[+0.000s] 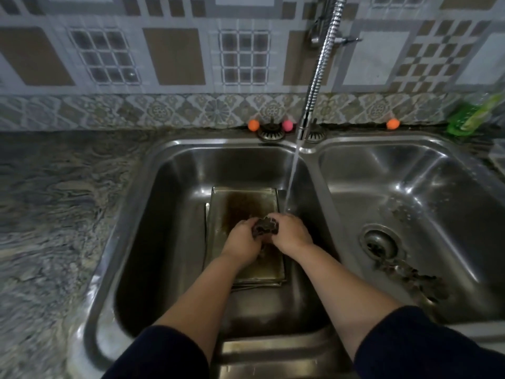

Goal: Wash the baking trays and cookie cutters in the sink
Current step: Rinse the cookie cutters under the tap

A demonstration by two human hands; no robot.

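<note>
1. Trays: at least two stacked flat in the left basin, edges offset at the near end. Top one has a dark brown stain down its middle, so it looks unwashed.
2. Cutter: small dark metal piece with a scalloped outline, held above the top tray between both hands. Probably a cookie cutter; too dim to be sure.
3. Left hand: fingers curled round the cutter's left side.
4. Right hand: fingers curled over its right side. Both hands gripping the same piece.
5. Water: thin stream from the faucet, landing just past the right hand's knuckles at the tray's far right corner.
6. Progress, my read: early. One cutter being rinsed or rubbed; trays still to do. No suds or sponge in hand visible.
7. Right basin: drain strainer with a dark clump trailing toward the near side. Could be more cutters or debris, can't tell.
8. Materials: basins are brushed stainless, glossy, with rounded corners. Trays are rectangular thin sheet metal, shallow rim, dull finish. Counter is mottled grey stone. Faucet is a coiled chrome flex hose.
</note>
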